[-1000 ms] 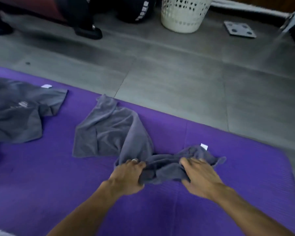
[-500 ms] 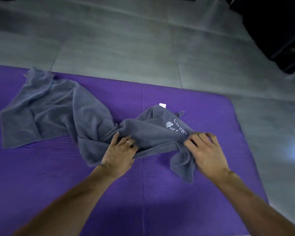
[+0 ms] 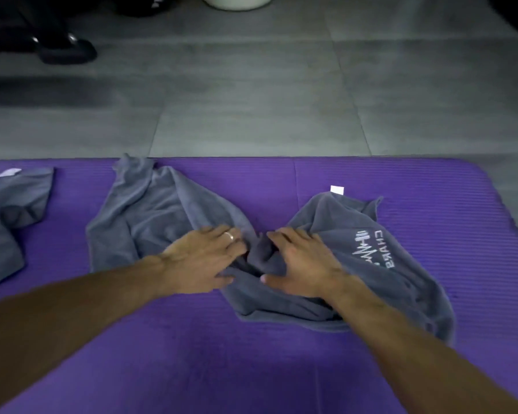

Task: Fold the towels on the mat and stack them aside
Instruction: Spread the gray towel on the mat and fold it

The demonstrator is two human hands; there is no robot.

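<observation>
You had both hands down on the grey towel [image 3: 168,216], which lay crumpled across the middle of the purple mat [image 3: 281,369], twisted at its centre. Your left hand [image 3: 205,259], the one with the ring, lay flat with its fingers nearly straight, pressing the left half. Your right hand [image 3: 301,264] was spread wide too, thumb out toward you, fingers resting on the bunched ridge between the two halves. Neither hand was pinching or gripping cloth that I could see; both were pressing.

By my reading, the step was spreading the towel flat before any fold. To do it well, you needed to work that centre twist loose first, sweeping your palms outward from the ridge. The right half, with the white printed logo [image 3: 374,249] and the small white tag [image 3: 337,190] at its far edge, was doubled under near your wrist, so that corner wanted pulling out square.

The count: two grey cloth items on the mat, this towel and a second grey cloth [image 3: 9,222] at the left edge, partly out of view and unfolded. One mat. No folded stack was visible.
</observation>
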